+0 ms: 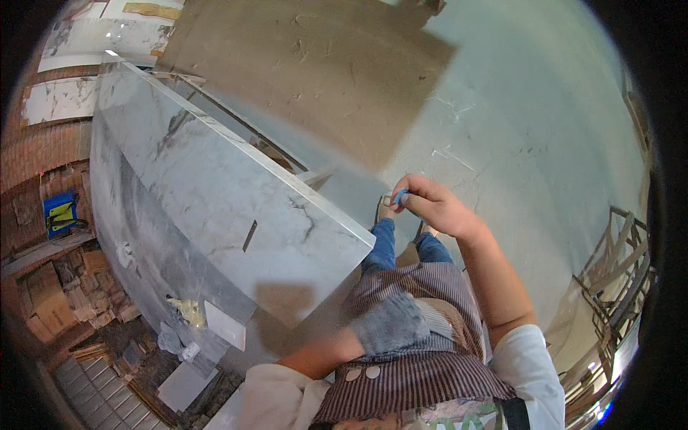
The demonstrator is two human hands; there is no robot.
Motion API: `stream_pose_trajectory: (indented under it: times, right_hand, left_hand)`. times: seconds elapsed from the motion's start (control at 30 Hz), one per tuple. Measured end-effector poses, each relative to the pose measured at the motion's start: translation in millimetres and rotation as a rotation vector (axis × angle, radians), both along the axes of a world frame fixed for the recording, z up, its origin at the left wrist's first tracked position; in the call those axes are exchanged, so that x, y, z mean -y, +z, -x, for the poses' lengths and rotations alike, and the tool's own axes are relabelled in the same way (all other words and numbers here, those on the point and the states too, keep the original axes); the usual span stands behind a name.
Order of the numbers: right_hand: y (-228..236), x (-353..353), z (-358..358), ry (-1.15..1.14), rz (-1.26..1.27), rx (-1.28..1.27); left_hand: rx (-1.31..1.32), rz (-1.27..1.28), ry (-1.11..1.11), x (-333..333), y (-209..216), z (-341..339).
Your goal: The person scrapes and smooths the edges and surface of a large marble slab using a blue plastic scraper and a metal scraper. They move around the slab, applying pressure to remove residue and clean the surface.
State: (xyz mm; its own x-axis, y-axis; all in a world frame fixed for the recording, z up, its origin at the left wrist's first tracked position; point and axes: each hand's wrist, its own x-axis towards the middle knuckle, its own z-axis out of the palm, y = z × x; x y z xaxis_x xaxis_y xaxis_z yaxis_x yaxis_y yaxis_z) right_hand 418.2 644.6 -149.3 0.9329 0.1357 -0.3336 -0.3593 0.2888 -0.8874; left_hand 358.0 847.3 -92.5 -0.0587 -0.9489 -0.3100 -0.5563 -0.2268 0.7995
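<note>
Pale floor (530, 150) lies below the right hand (438, 209) pinching a blue piece (401, 196); whether the left hand (393, 324) grips is unclear.

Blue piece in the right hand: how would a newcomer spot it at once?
Find the big marbled slab. Past its right corner, the right hand pinches the blue piece. It is smaller and brighter than the blue trousers below.

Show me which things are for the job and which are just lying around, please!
Probably for the job:
small blue piece, pinched in the right hand
grey glove or cloth at the left wrist
marble-patterned slab close by

Probably just lying about:
blue-and-yellow item, far left
brown scraps, lower left
crumpled yellowish thing
jumbled frames, far right
</note>
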Motion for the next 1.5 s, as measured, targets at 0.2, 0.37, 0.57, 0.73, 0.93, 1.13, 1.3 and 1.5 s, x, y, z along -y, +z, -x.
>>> stream_pose_trajectory:
  times: [0.2, 0.37, 0.57, 0.73, 0.93, 1.13, 1.3, 1.5]
  right_hand:
    - [-12.5, -16.4, 2.8, 0.264, 0.132, 0.089]
    - [3.3, -28.9, -4.7, 0.482, 0.039, 0.156]
    - [-13.3, -29.0, -19.2, 0.596, 0.005, 0.233]
    - [-22.2, -43.4, -69.3, 0.701, -0.005, 0.356]
    - [-24.3, -73.4, -131.4, 0.458, 0.089, 0.297]
    - [-24.1, -47.7, -69.5, 0.741, -0.136, 0.089]
    - [-11.4, -84.4, -152.1, 0.543, -0.022, 0.222]
    - [-13.7, -86.8, -149.0, 0.528, -0.032, 0.268]
  left_hand:
    - [0.431, -0.191, 1.218, -110.0, 42.6, -113.5]
    - [0.890, -0.257, 1.368, -200.1, -18.8, -219.6]
    - [1.172, -0.422, 1.242, -187.8, -30.2, -237.0]
    - [1.172, -0.403, 1.233, -182.2, -29.0, -237.7]
    - [1.157, -0.386, 1.251, -177.5, -19.9, -236.1]
    - [1.170, -0.418, 1.262, -182.3, -25.8, -234.0]
    - [1.187, -0.388, 1.224, -177.1, -24.2, -246.0]
    - [1.164, -0.394, 1.253, -180.3, -22.6, -266.5]
